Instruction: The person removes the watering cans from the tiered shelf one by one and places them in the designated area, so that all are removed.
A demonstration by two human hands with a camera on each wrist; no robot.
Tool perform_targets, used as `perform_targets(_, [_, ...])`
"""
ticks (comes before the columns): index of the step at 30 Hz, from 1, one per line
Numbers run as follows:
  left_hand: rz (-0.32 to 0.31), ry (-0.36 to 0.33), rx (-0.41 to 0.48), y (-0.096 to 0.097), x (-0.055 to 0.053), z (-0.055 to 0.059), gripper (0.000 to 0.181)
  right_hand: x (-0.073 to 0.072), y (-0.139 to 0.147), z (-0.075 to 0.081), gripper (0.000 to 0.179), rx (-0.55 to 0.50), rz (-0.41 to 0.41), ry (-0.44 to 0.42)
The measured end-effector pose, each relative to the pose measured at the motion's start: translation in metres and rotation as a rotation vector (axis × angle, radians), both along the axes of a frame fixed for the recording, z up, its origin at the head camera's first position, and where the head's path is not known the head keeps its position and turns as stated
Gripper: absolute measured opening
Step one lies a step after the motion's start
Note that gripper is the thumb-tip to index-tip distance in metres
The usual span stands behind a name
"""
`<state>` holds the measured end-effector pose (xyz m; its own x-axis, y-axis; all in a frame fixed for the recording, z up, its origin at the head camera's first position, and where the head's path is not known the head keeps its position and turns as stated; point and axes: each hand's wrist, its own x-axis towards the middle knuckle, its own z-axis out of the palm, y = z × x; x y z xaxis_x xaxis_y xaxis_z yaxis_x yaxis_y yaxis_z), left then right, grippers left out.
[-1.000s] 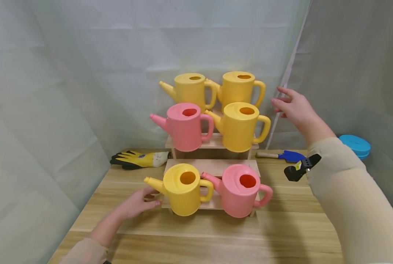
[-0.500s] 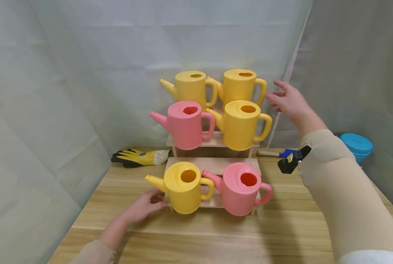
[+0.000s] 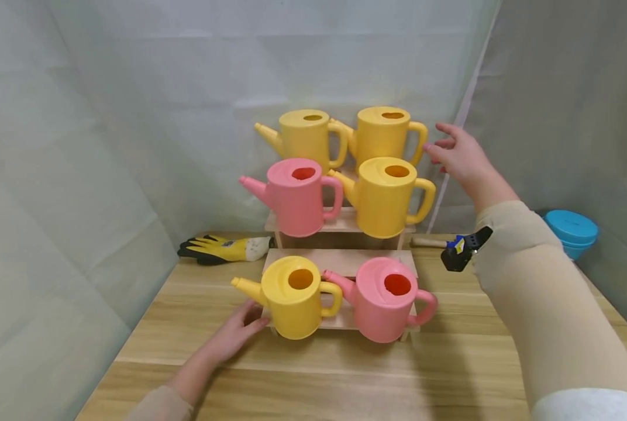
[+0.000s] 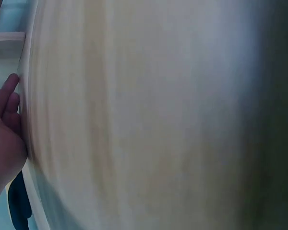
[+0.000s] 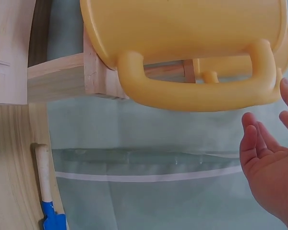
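Observation:
A stepped wooden stand [image 3: 340,261] holds several watering cans in three rows. On the top step are two yellow cans, one left [image 3: 304,139] and one right [image 3: 381,137]. Below them sit a pink can [image 3: 295,204] and a yellow can [image 3: 382,204]. The bottom step bears a yellow can [image 3: 294,316] and a pink can [image 3: 381,314]. My left hand [image 3: 234,334] is at the bottom step's left end, under the yellow spout, fingers extended. My right hand [image 3: 463,156] is raised, fingers spread, thumb tip right at the top right can's handle; in the right wrist view a yellow handle [image 5: 197,96] is beside it.
Yellow-and-black work gloves [image 3: 224,249] lie left of the stand on the wooden table [image 3: 303,380]. At the right are a blue trowel [image 5: 44,182] with a wooden handle and a blue lidded tub [image 3: 571,229]. Pale cloth walls [image 3: 187,76] stand behind and beside the table.
My right hand has moved left and slightly up toward the top right can's handle. My left hand has shifted right, up to the stand's end. The cans keep their places on the stand.

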<state>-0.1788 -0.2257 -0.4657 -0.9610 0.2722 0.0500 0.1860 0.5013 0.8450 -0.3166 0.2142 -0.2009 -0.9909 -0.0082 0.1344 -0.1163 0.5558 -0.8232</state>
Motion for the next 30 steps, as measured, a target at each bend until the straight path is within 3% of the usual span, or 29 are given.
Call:
perform_targets(8, [0.060,-0.040,-0.012,0.001,0.004,-0.003,0.051,-0.003,-0.007,0.001,0.073,-0.015,0.025,-0.009])
perform_targets(18, [0.059,-0.015,-0.008,0.003,0.005,-0.003,0.049,-0.008,-0.014,0.004,0.073,0.001,0.035,-0.006])
perform_targets(30, [0.054,-0.018,-0.023,0.009,0.003,-0.005,0.054,-0.014,-0.011,-0.007,0.058,-0.024,-0.071,0.059])
